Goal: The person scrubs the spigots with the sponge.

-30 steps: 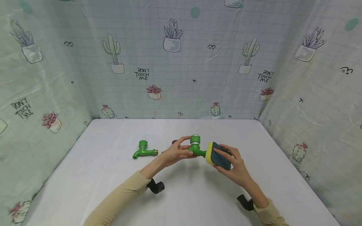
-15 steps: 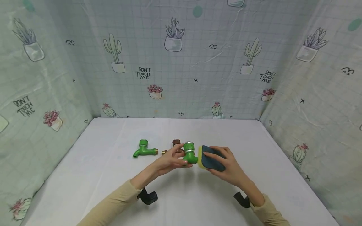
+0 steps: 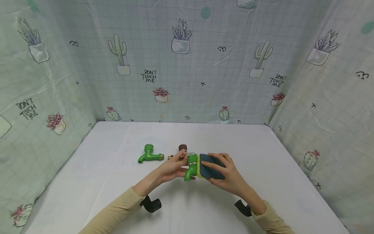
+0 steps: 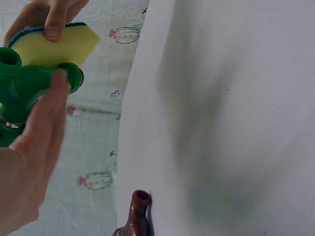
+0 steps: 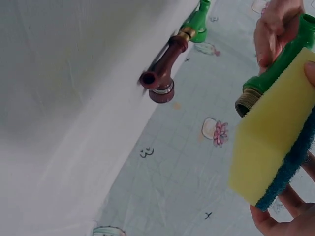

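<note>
My left hand (image 3: pixel 170 169) grips a green plastic tap (image 3: pixel 191 168) above the table, its spout pointing down toward me. From the right, my right hand (image 3: pixel 229 174) holds a sponge (image 3: pixel 212 166) with a dark blue scouring side and a yellow foam side. The yellow foam (image 4: pixel 54 48) lies against the tap's body in the left wrist view. In the right wrist view the tap's threaded brass end (image 5: pixel 247 101) shows beside the sponge, and the fingers and thumb curl round the sponge's edges.
Behind my left hand, a brown tap (image 3: pixel 182 148) lies on the white table (image 3: pixel 233 138), partly hidden. To its left lies a second green tap (image 3: pixel 149 155) with a brass end. Cactus-printed cloth (image 3: pixel 187 78) hangs round the back and sides.
The held tap has come lower and a little left, turning so its spout faces me instead of its threaded end pointing right. The sponge has followed leftward and now overlaps the tap's side.
</note>
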Demonstrator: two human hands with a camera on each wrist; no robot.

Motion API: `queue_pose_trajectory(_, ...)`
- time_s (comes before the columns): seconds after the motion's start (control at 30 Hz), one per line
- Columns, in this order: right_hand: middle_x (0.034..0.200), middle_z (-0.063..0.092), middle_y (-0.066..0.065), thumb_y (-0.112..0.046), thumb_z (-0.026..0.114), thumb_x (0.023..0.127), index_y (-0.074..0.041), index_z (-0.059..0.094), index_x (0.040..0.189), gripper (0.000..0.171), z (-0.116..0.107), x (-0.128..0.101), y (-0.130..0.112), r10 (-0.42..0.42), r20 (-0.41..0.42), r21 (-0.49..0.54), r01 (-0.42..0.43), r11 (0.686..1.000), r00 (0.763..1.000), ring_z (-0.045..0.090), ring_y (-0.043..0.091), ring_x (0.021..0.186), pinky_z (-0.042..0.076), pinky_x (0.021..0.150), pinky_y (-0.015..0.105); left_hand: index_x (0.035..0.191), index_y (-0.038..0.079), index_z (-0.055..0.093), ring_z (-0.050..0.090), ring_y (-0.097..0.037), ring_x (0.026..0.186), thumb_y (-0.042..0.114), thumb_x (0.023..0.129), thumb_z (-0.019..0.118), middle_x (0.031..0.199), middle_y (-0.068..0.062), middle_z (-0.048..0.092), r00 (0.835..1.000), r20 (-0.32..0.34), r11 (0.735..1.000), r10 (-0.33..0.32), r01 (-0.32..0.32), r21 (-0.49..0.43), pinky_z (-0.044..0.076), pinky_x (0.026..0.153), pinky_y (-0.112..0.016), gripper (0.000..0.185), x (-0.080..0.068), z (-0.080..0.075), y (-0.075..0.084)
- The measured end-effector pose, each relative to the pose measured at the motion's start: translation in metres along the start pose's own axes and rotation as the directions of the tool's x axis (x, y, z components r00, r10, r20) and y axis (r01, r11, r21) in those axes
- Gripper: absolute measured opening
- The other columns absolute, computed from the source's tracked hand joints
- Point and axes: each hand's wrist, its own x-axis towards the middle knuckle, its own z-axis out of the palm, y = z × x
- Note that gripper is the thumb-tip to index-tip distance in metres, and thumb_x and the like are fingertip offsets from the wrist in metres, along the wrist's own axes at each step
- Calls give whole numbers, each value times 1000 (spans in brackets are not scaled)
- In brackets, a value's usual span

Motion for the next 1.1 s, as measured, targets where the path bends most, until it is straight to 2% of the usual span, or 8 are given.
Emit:
queue_pose_trajectory(0.1,130,44,7,-27,76,68,-28,53,123,60,0,0,-1,-4,-10,-4,4,1000,1000,36,21,110,43,81,45,118,24,36,57,-30,101,36,88,43,120,-12,37,1000,-18,996,-18,19,82,49,85,-47,33,-2,-1,2)
queue_pose_trajectory(0.23,130,44,8,-39,68,76,-28,53,122,50,-1,-1,0,-6,-33,-10,5,1000,999,36,22,111,44,81,46,131,13,33,60,-27,97,30,89,50,116,-13,44,1000,-21,988,-13,16,152,51,84,-40,49,-5,1,8)
queue_pose_trajectory(0.3,130,44,8,-42,64,79,-28,53,122,47,-2,-1,-1,2,-49,-15,-3,1000,999,35,22,111,44,81,47,129,8,36,62,-25,94,22,90,51,110,-11,49,1000,-15,990,-3,5,141,51,82,-40,44,-5,3,10)
queue_pose_trajectory(0.4,130,45,8,-37,68,76,-28,54,122,49,-3,2,-2,15,-73,-8,-16,1000,997,36,22,111,44,81,47,117,7,45,64,-23,89,14,91,50,103,-8,54,1000,-10,996,-15,15,87,52,81,-41,28,-5,8,10)
queue_pose_trajectory(0.6,130,44,8,-24,74,70,-28,53,123,57,-2,9,-5,40,-77,16,-38,999,996,36,21,110,44,81,46,99,11,51,65,-23,86,25,91,51,100,-8,55,998,-41,998,-38,40,55,53,79,-40,16,-5,17,9)
queue_pose_trajectory(0.7,129,45,8,-24,74,70,-28,53,123,57,-1,10,-7,53,-74,25,-51,998,996,37,21,109,45,80,46,104,9,51,64,-24,87,24,90,53,104,-9,52,997,-76,998,-20,24,51,52,80,-41,21,-5,18,9)
queue_pose_trajectory(0.9,129,45,8,-26,74,71,-28,52,124,58,3,10,-14,62,-46,40,-60,997,997,37,20,108,46,78,44,130,-1,38,62,-23,91,23,91,51,117,-13,50,986,-167,1000,14,-10,27,51,83,-42,47,-4,18,8)
queue_pose_trajectory(1.1,127,47,8,-27,76,68,-31,53,123,60,5,2,-20,56,-21,21,-56,998,998,38,19,107,47,76,44,132,-5,34,59,-25,99,20,93,46,110,-9,53,964,-248,995,97,-102,-6,47,87,-45,47,0,14,6)
